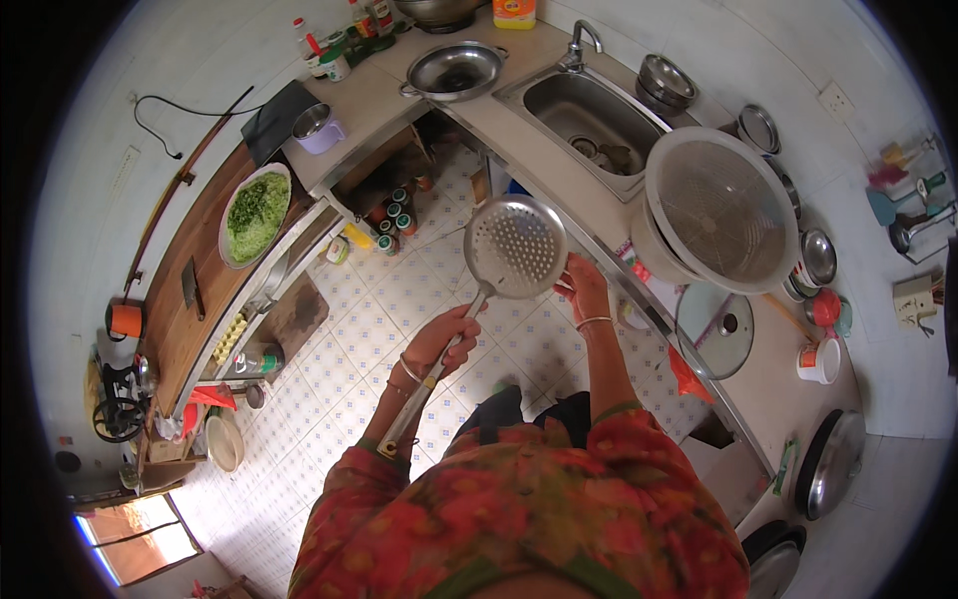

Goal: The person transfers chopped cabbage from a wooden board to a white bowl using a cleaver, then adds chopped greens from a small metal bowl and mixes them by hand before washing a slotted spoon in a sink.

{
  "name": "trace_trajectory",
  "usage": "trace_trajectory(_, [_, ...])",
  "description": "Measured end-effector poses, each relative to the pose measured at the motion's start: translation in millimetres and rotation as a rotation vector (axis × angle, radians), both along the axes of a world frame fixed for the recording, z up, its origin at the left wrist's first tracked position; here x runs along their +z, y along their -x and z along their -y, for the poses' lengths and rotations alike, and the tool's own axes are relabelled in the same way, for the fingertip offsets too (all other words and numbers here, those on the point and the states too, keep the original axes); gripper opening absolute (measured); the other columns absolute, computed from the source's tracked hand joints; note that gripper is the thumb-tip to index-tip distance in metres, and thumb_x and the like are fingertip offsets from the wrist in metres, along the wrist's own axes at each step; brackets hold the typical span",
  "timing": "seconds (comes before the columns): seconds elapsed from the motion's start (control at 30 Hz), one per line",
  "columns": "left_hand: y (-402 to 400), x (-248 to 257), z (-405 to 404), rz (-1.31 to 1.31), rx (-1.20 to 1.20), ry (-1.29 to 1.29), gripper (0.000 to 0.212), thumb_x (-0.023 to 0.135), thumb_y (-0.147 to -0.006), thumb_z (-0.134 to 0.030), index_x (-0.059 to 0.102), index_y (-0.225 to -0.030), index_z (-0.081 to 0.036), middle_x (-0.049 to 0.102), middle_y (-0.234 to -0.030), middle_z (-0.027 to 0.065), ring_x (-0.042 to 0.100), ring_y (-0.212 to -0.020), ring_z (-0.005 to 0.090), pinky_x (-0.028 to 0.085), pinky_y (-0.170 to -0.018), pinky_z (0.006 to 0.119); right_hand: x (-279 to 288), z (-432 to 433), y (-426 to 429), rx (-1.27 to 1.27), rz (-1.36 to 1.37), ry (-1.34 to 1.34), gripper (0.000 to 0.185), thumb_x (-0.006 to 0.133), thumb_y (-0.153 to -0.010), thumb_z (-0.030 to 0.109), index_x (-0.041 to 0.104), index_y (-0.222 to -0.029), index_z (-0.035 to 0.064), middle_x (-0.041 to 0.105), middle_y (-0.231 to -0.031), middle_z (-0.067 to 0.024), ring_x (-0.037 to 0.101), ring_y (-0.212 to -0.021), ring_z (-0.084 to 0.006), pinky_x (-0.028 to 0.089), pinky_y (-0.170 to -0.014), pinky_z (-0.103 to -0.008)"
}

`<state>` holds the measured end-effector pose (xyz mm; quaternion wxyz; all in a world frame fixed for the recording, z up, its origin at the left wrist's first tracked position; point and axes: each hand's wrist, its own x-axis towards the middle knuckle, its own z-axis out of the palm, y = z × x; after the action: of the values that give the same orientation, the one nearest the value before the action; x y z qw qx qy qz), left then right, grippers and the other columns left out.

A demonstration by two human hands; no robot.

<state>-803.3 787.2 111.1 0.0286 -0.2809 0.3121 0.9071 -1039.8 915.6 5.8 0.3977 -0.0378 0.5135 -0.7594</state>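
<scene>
My left hand is wrapped around the long metal handle of a perforated skimmer ladle. Its round, hole-punched bowl is raised above the floor in front of me, and the handle's end slants back along my left forearm. At the bowl's right rim is my right hand, fingers partly bent; whether they grip the rim or only touch it is unclear. Each wrist has a bracelet.
To the right, a counter carries a steel sink, a large plastic colander and a glass lid. A two-handled steel pan sits at the corner. On the left wooden counter are chopped greens in a dish and a cleaver.
</scene>
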Motion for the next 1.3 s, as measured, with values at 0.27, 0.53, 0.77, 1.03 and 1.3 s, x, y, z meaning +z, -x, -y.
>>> trace_trajectory(0.27, [61.2, -23.0, 97.8, -0.185, 0.123, -0.122, 0.021, 0.041, -0.092, -0.008, 0.044, -0.112, -0.008, 0.041, -0.07, -0.001, 0.033, -0.043, 0.0036, 0.028, -0.031, 0.015, 1.3, 71.9, 47.9, -0.133, -0.048, -0.069, 0.023, 0.057, -0.089, 0.021, 0.058, -0.106, 0.0053, 0.063, -0.098, -0.0084, 0.061, -0.087, -0.0204, 0.051, -0.071, -0.0346])
trace_trajectory(0.53, [187.8, -58.0, 184.8, -0.102, -0.029, -0.04, 0.014, 0.041, -0.093, -0.014, 0.047, -0.106, -0.011, 0.043, -0.066, -0.0017, 0.032, -0.042, 0.0046, 0.025, -0.032, 0.018, 12.6, 159.2, 156.5, -0.402, -0.108, 0.026, 0.015, 0.054, -0.089, 0.012, 0.059, -0.101, 0.004, 0.063, -0.094, -0.008, 0.061, -0.081, -0.0168, 0.052, -0.067, -0.0287])
trace_trajectory(0.77, [298.0, -69.8, 269.1, -0.039, -0.17, -0.044, 0.019, 0.042, -0.089, -0.009, 0.045, -0.109, -0.01, 0.042, -0.065, -0.001, 0.033, -0.041, 0.0046, 0.026, -0.032, 0.019, 24.1, 262.9, 258.8, -0.405, -0.304, -0.002, 0.02, 0.053, -0.088, 0.01, 0.058, -0.106, 0.0027, 0.064, -0.093, -0.0062, 0.061, -0.08, -0.0135, 0.051, -0.068, -0.0263])
trace_trajectory(1.03, [401.6, -94.8, 353.9, 0.005, -0.351, -0.061, 0.023, 0.042, -0.09, -0.012, 0.042, -0.113, -0.009, 0.044, -0.067, 0.0002, 0.033, -0.04, 0.0074, 0.029, -0.033, 0.022, 11.1, 361.9, 362.2, -0.328, -0.975, -0.532, 0.039, 0.054, -0.086, 0.014, 0.049, -0.122, -0.0004, 0.052, -0.123, -0.019, 0.051, -0.113, -0.0277, 0.042, -0.093, -0.0339])
trace_trajectory(1.3, [475.2, -119.9, 411.2, 0.092, -0.565, -0.123, 0.006, 0.041, -0.092, -0.017, 0.042, -0.094, -0.012, 0.035, -0.055, -0.0016, 0.03, -0.036, 0.0063, 0.029, -0.029, 0.022, -10.8, 418.8, 434.0, -0.322, -1.281, -0.938, 0.047, 0.051, -0.084, 0.011, 0.041, -0.128, -0.0005, 0.043, -0.131, -0.0225, 0.036, -0.125, -0.0367, 0.034, -0.102, -0.0406])
